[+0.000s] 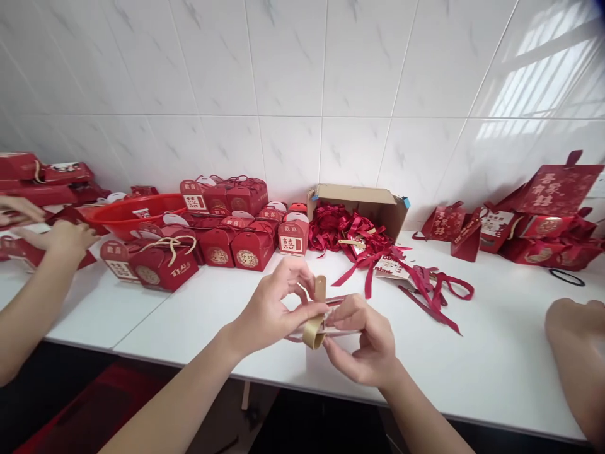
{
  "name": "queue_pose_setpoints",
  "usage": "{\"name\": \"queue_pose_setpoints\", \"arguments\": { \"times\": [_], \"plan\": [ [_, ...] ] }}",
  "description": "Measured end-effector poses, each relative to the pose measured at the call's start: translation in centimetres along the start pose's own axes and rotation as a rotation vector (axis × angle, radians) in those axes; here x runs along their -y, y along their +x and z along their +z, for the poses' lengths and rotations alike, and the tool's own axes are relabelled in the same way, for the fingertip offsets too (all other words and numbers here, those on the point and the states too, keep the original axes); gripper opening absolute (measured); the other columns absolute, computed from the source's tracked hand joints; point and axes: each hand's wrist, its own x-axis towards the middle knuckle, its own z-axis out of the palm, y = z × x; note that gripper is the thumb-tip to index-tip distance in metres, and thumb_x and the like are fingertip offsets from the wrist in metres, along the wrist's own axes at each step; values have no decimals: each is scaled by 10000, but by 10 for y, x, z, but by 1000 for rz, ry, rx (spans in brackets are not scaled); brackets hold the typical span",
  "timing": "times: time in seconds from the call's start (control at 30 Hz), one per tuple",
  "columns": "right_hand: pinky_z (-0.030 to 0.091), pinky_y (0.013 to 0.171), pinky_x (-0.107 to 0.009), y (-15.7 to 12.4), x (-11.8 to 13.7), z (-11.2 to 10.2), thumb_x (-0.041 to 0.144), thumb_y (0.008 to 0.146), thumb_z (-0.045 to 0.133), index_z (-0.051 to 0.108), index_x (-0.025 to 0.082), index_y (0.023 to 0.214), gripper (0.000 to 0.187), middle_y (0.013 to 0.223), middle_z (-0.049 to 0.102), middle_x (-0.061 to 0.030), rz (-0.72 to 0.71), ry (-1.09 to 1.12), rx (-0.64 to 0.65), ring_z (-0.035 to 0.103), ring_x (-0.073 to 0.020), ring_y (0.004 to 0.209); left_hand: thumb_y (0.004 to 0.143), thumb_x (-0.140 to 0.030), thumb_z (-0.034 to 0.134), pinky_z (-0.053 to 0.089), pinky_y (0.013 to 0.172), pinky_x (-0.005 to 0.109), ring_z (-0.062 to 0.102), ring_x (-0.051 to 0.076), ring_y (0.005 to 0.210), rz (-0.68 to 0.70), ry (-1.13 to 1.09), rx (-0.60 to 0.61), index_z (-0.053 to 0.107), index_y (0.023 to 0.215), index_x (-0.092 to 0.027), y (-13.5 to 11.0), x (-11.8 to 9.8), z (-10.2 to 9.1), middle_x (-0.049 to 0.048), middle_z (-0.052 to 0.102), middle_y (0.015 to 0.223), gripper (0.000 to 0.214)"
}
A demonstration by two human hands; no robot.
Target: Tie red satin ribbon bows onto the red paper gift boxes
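Above the near part of the white table (265,334), both of my hands are at a small box-like piece (350,331) with thin reddish edges, mostly hidden by my fingers. A gold strap (312,333) loops at its near side, and its end with a hole sticks up beyond. My left hand (278,302) is closed, thumb and fingers pinching the strap. On the other side my right hand (362,340) is closed on the piece close to the strap. What lies between the fingertips is too small to make out.
Red gift boxes (253,246) stand in rows at the back left, by a red basin (137,211). A cardboard box (359,194) spills dark red ribbons (331,227). Red bags (553,189) are at right. Other people's hands (70,239) are at left, and an arm (579,353) at right.
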Motion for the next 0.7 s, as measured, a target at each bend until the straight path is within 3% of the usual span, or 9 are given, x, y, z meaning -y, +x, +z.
{"name": "queue_pose_setpoints", "arguments": {
  "times": [0.17,0.23,0.37,0.47,0.57,0.7],
  "plan": [
    [441,565,-337,-5,33,0,91,701,639,499,229,890,272,685,600,4,-61,-14,90,567,-149,587,787,-281,685,524,881,374,615,229,999,-7,198,207,735,836,-242,-26,-22,-10,94,614,1142,80],
    [441,569,-328,-5,41,1,96,712,639,502,226,888,259,695,607,1,-75,-30,111,567,-146,598,840,-284,617,503,928,405,585,256,1097,-30,212,228,761,871,-272,-38,-29,-14,86,607,1221,147],
    [432,568,-313,-6,51,2,101,725,641,501,222,869,234,702,614,-5,-98,-73,97,565,-142,607,934,-319,443,446,999,474,565,282,1159,-42,32,289,697,1112,-277,-60,-36,-22,97,664,1168,313],
    [434,585,-321,-6,58,5,89,713,659,498,217,870,258,734,632,-20,-98,-87,104,580,-149,625,895,-392,516,447,998,467,576,303,1146,-54,-74,267,665,1146,-249,-75,-38,-26,111,668,1151,325],
    [433,593,-324,-5,65,8,77,708,667,493,209,867,270,752,635,-29,-83,-73,106,592,-153,642,832,-352,631,504,935,398,607,281,1096,-87,-157,170,655,1112,-255,-88,-39,-26,93,678,1108,297],
    [436,598,-321,-4,71,10,86,718,665,494,205,862,253,765,625,-30,-53,-60,110,607,-157,669,869,-270,590,547,881,356,639,244,1044,-141,-309,89,653,1099,-262,-99,-41,-24,83,679,1090,239]
  ]
}}
